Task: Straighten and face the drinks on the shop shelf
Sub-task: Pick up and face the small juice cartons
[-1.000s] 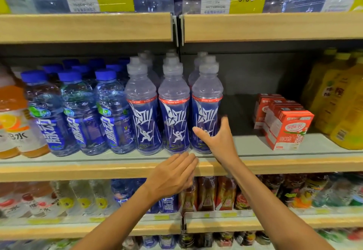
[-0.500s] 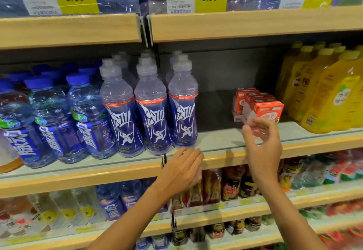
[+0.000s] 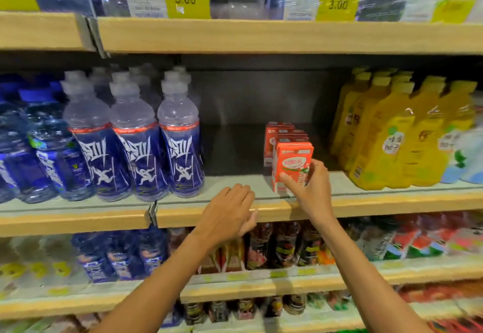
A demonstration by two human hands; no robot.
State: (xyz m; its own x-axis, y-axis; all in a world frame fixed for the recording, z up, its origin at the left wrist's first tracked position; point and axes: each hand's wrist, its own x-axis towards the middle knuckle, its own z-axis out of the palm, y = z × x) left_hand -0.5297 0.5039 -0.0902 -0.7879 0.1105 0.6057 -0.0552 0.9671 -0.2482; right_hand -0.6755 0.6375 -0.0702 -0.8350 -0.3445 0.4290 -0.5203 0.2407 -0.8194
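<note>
Middle shelf (image 3: 366,203) runs right across the view. At 9 o'clock the blue-labelled bottles (image 3: 136,155) stand upright, labels out; that block looks done. At 3 o'clock, yellow bottles (image 3: 407,144) packed in rows. Between them sits a short file of red cartons (image 3: 281,134).

The right hand (image 3: 311,189) pinches the front carton (image 3: 292,160) near the shelf's lip, thumb on its face, fingers round its 3 o'clock side. The left hand (image 3: 227,210) lies flat and relaxed on the shelf edge at 9 o'clock of the right, holding nothing.

So it's carton-facing now. Next, I'd say: square that front one to the lip and line up those behind. The rear cartons are mostly hidden, and the lower shelves are a blur.
</note>
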